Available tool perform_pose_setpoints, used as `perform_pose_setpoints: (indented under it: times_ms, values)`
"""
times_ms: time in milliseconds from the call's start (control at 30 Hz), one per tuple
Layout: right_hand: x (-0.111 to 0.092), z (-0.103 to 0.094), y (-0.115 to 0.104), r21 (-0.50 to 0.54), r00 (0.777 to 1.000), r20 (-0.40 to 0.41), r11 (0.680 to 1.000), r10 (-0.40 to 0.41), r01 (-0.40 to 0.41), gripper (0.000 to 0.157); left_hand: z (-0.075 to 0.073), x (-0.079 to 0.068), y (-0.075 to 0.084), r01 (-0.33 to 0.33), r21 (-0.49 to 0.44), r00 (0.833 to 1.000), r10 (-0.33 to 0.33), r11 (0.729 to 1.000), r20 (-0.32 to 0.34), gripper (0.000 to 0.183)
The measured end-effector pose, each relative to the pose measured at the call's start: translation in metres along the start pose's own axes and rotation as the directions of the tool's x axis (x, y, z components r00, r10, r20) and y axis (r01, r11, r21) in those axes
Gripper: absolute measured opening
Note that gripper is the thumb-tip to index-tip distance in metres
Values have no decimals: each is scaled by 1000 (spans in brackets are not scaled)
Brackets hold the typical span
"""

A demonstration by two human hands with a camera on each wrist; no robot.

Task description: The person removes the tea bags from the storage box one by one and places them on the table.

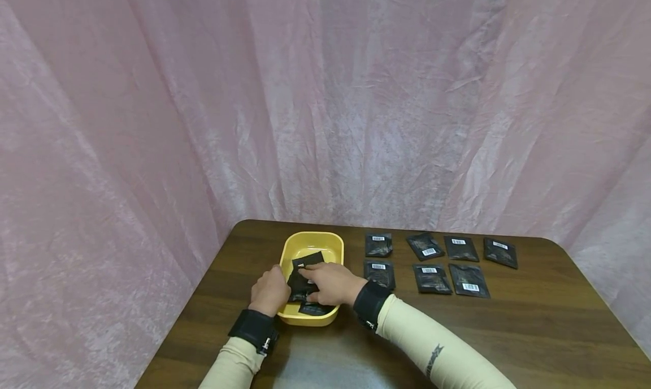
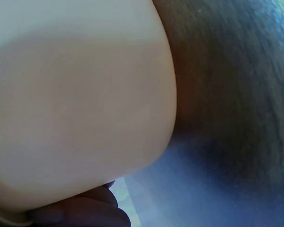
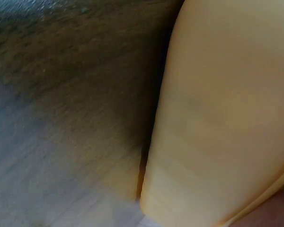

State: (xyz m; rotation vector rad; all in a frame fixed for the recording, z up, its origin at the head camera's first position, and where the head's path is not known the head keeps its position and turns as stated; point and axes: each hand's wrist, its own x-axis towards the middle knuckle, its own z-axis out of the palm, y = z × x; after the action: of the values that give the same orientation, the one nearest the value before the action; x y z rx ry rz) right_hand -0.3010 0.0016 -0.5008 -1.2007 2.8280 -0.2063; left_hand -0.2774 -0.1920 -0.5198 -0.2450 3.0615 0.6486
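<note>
A yellow plastic tub (image 1: 315, 239) stands on the table with several black packets (image 1: 300, 290) overlapping inside it. At the tub's left rim, my left hand (image 1: 269, 291) has its fingers curled over the edge. The left wrist view shows the tub's outer wall (image 2: 85, 109) close up, with fingers (image 2: 85, 213) at the rim below. My right hand (image 1: 333, 282) reaches in over the right rim, thumb and forefinger spread apart on the packets. In the right wrist view the tub wall (image 3: 222, 104) hides most of that hand.
To the right of the tub, several flat black packets with white barcode labels lie in two loose rows, among them one packet (image 1: 378, 245) near the tub and another (image 1: 500, 253) at the far right. Behind the wooden table (image 1: 534, 321) hangs a pink curtain (image 1: 356, 106).
</note>
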Motion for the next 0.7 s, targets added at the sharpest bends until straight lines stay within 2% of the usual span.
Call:
perform_pose_setpoints:
  times_ms: [133, 167, 233, 367, 533, 700]
  values:
    - [-1, 0, -2, -7, 1000, 9, 1000, 26, -25, 67, 1, -1, 0, -10, -4, 1000, 10, 1000, -8, 24]
    - [0, 1, -2, -14, 1000, 4, 1000, 27, -26, 66, -3, -4, 3, 0, -13, 1000, 0, 1000, 2, 23]
    - [0, 3, -1, -26, 1000, -16, 999, 20, -20, 60, -2, -4, 2, -9, -11, 1000, 9, 1000, -5, 23]
    - [0, 8, 1, -30, 996, -91, 999, -13, 10, 49, -1, -4, 1, -17, -4, 1000, 17, 1000, -13, 22]
    - [0, 10, 2, -24, 980, -196, 999, -46, 42, 36, -1, -2, 0, -17, -7, 1000, 16, 1000, -18, 22]
    - [-2, 12, 3, -17, 965, -257, 999, -49, 47, 27, 0, 0, -2, -22, -4, 1000, 21, 1000, -22, 20]
